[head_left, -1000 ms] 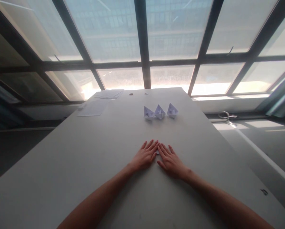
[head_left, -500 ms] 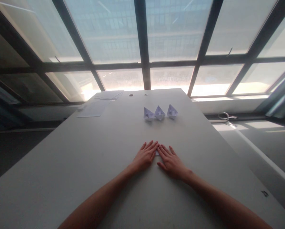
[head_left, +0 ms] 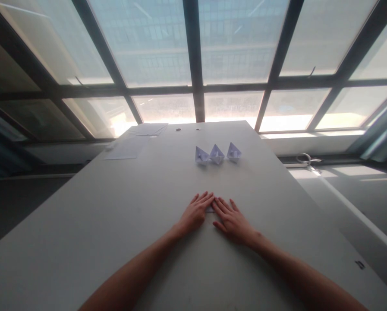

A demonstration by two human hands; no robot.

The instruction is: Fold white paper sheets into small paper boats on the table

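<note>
Tall window panes (head_left: 193,43) are seen beyond a long grey table (head_left: 115,216). Both palms are laid flat with fingers spread: the left hand (head_left: 195,214) and right hand (head_left: 232,221) are pressed on a small folded white paper (head_left: 210,210), glimpsed between the fingertips. Three folded paper boats (head_left: 217,154) are lined up farther along; loose paper sheets (head_left: 128,147) lie far left
</note>
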